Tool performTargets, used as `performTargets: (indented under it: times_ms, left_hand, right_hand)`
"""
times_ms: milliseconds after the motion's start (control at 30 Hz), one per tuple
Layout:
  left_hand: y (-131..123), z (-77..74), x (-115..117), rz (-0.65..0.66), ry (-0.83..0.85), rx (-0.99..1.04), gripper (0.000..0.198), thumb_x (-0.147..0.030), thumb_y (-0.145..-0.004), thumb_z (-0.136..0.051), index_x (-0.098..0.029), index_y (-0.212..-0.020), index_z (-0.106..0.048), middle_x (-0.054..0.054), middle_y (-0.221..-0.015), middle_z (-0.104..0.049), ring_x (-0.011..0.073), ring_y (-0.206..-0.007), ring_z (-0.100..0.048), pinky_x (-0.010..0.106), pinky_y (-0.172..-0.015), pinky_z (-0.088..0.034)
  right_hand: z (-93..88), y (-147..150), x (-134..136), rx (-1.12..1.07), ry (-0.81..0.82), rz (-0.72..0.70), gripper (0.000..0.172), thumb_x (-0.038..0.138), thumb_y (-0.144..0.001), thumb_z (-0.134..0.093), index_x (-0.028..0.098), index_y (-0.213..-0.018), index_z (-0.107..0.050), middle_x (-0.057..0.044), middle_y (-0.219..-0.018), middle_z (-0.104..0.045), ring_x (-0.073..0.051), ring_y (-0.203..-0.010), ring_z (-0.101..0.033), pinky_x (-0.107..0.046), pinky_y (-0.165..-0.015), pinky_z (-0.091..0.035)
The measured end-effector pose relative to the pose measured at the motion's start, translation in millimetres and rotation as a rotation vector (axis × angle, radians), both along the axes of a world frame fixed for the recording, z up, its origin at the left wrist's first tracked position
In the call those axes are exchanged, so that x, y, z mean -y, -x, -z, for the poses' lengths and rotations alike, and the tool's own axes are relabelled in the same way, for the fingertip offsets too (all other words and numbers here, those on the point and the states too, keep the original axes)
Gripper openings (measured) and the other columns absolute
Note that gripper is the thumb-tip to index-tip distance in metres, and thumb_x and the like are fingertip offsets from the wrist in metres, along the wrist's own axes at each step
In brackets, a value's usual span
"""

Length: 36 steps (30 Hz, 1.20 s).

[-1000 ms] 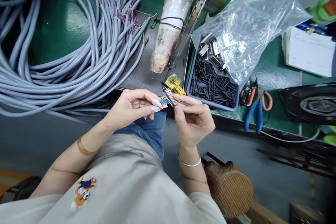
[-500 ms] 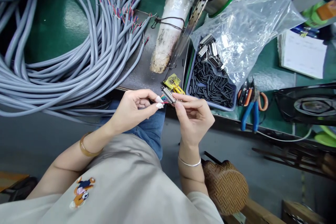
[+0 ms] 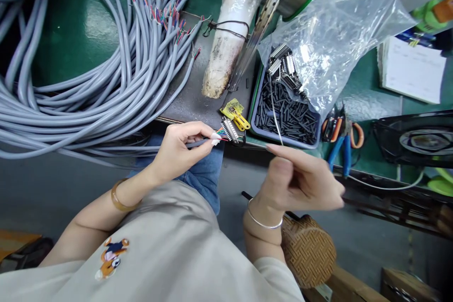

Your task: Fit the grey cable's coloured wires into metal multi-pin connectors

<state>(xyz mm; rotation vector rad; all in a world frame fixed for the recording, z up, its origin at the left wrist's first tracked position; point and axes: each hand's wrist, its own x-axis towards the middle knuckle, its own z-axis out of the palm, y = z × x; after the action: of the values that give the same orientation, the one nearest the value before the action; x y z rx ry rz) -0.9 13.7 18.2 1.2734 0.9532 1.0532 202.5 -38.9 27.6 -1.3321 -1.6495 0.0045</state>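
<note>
With the left hand (image 3: 180, 151), fingers pinched on the coloured wires (image 3: 222, 132), a light, steady grip should hold the connector (image 3: 230, 130) square at the desk's (image 3: 85, 28) near edge. Whether the blurred right hand (image 3: 300, 179) grips the thin strand (image 3: 275, 114), I cannot tell.

A green bench top (image 3: 71, 42) carried everything, with a thick spread of gray cables (image 3: 116, 96) across its left part, their stripped, colored ends reaching toward a dark sheet (image 3: 193, 104) laid near the front edge. A yellow cutter (image 3: 241, 121) lay at that sheet's front right corner, just beside a blue-gray tray (image 3: 300, 143) that stood on the bench. Farther right, blue-handled pliers (image 3: 347, 153) lay against an orange-handled tool (image 3: 359, 137), with a stack of white paper (image 3: 412, 71) behind and a black-framed object (image 3: 389, 137) near the front edge.
</note>
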Motion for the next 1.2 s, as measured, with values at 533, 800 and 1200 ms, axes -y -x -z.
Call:
performTargets:
  times_ms: [533, 800, 1200]
  left_hand:
    - [1, -3.4, 2, 0.012, 0.078, -0.017, 0.009, -0.022, -0.074, -0.079, -0.014, -0.076, -0.075, 0.004, -0.071, -0.072, 0.009, -0.059, -0.058, 0.018, -0.054, -0.047]
    - [1, -3.3, -8, 0.015, 0.314, 0.169, 0.02, -0.023, -0.071, -0.083, -0.015, -0.075, -0.065, -0.005, -0.054, -0.058, 0.0029, -0.039, -0.044, 0.015, -0.038, -0.034]
    - [3, 1.0, -11, 0.061, 0.357, 0.218, 0.013, -0.014, -0.071, -0.075, -0.015, -0.08, -0.066, -0.007, -0.052, -0.056, 0.0035, -0.041, -0.046, 0.014, -0.042, -0.036]
  right_hand:
    - [4.4, 24, -15, 0.25, 0.112, -0.162, 0.004, 0.023, -0.097, -0.067, 0.023, -0.092, -0.067, 0.007, -0.063, -0.068, -0.006, -0.044, -0.052, -0.021, -0.049, -0.041]
    - [2.6, 33, -22, -0.433, -0.271, 0.041, 0.016, 0.033, -0.095, -0.065, 0.027, -0.107, -0.074, 0.006, -0.062, -0.058, -0.007, -0.035, -0.043, -0.023, -0.031, -0.026]
    - [14.7, 33, -22, 0.171, -0.069, -0.099, 0.019, 0.006, -0.088, -0.071, 0.022, -0.095, -0.064, -0.003, -0.099, -0.082, -0.015, -0.087, -0.079, -0.024, -0.08, -0.063]
